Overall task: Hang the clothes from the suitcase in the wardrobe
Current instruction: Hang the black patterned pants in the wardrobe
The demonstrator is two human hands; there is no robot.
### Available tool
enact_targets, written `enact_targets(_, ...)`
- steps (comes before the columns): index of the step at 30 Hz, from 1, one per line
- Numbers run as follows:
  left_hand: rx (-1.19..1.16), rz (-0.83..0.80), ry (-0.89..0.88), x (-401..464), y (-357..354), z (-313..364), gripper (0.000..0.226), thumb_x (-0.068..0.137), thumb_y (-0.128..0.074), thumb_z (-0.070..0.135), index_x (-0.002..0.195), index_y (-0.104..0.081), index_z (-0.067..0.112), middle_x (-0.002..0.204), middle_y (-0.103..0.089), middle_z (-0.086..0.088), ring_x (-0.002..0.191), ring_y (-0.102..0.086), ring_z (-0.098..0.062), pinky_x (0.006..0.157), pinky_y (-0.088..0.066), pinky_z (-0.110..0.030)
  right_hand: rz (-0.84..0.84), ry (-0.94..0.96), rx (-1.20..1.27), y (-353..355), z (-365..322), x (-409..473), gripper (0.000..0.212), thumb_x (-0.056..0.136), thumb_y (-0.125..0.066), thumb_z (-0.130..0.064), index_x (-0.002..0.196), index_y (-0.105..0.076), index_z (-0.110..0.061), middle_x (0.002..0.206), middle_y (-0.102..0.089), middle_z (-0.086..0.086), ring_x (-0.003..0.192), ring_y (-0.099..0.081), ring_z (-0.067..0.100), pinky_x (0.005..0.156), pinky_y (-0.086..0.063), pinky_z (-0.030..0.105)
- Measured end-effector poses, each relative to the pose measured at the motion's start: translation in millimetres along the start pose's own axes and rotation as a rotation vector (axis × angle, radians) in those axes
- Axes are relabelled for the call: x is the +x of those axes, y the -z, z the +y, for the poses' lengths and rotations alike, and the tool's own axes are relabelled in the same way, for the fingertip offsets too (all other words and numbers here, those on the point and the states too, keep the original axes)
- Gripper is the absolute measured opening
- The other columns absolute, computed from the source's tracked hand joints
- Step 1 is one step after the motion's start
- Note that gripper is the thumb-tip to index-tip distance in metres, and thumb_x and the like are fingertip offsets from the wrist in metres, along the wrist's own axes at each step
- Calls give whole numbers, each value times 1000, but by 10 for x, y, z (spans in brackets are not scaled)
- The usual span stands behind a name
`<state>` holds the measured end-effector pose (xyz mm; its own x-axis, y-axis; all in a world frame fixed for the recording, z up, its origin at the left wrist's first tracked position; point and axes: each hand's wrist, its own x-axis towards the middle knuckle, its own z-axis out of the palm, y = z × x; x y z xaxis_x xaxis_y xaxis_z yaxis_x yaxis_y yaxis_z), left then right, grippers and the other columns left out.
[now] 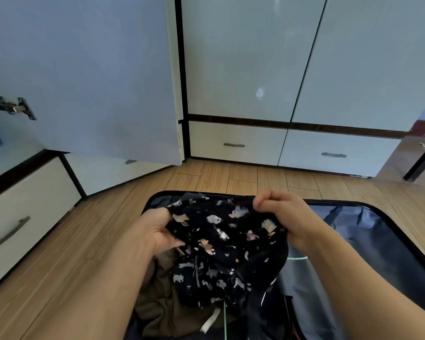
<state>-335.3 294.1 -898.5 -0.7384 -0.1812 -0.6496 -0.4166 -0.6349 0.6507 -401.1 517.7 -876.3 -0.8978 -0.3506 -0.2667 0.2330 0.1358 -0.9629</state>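
Left hand [157, 231] and right hand [282, 214] each pinch an upper edge of the dark printed garment [219, 244] — spreading it for hanging. It hangs over the open suitcase [378, 231]; the wardrobe door [88, 77], far left, stands open to receive it.

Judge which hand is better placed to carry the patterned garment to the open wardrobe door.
Left, probably. The left hand grips the patterned garment on the side nearer the open wardrobe door; the right hand pinches its far edge.

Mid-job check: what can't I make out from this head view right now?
- Wardrobe inside: hidden behind the open door; no rail or hangers in view.
- Garment: bunched between left hand and right hand, type unclear.
- Suitcase: near end cut off by bottom edge.
- Brown cloth: mostly covered.
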Motion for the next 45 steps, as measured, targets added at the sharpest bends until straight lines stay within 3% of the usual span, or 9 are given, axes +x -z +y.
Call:
enact_targets(4,101,-130,-26,-97,-275,94,23,92,-48,12,91,-69,3,92,-71,-19,83,-67,-30,77,-53,-43,195,85,-989,-138,198,46,39,87,-63,-39,125,-60,-30,130,-44,3,124,-43,25,102,-39,38)
enact_targets(7,245,-247,-56,-151,-464,42,26,90,-54,19,84,-73,3,85,-69,-15,75,-66,-26,71,-54,-37,23,118,-400,-308,198,26,66,61,-75,-66,118,-63,-34,129,-51,-2,123,-50,20,105,-43,44)
enact_targets(11,317,-373,-60,-186,-521,8,23,81,-59,27,77,-72,8,86,-67,-12,77,-64,-24,76,-51,-37,-366,124,-83,-328,121,-59,39,77,-78,-33,112,-66,-21,107,-72,3,102,-68,20,95,-52,40)
enact_targets(16,491,-118,-207,-65,-353,69,13,89,-60,14,87,-71,7,84,-72,-13,77,-68,-28,81,-56,-46,52,149,-419,-224,176,88,15,93,-59,-12,89,-72,-18,87,-74,10,86,-69,31,83,-55,46)
enact_targets(23,1198,-113,-242,32,-79,-53,47,62,-88,35,101,-71,15,102,-71,-1,91,-67,-15,89,-52,-31,105,-294,799,13,-175,83,22,99,-35,0,82,-49,-4,57,-45,3,36,-50,9,37,-53,30)
enact_targets(27,1050,203,-337,133,-104,-107,23,90,-62,27,80,-64,6,81,-63,-9,74,-57,-22,69,-43,-30,112,-239,551,-41,-241,65,20,97,-41,-3,80,-51,-5,49,-54,3,39,-55,11,39,-52,25)
enact_targets(31,498,38,-168,14,-180,-18,15,94,-57,8,103,-66,1,96,-71,-15,84,-67,-28,82,-55,-43,249,-107,301,-117,-118,96,5,97,-48,-7,96,-52,-10,83,-68,8,67,-68,13,61,-57,25)
enact_targets(36,255,-127,-65,-141,-347,25,17,91,-56,8,104,-64,-2,93,-70,-20,84,-67,-31,80,-54,-44,-187,55,-281,-369,82,-69,43,72,-81,-33,110,-62,-24,104,-68,-8,94,-66,7,76,-50,21)
enact_targets(45,856,-323,-221,-208,-345,48,44,62,-87,11,101,-70,10,97,-73,-7,91,-70,-26,82,-56,-41,-220,-34,-55,-167,180,-57,8,79,-71,-3,81,-70,-11,77,-73,5,71,-70,17,66,-55,25)
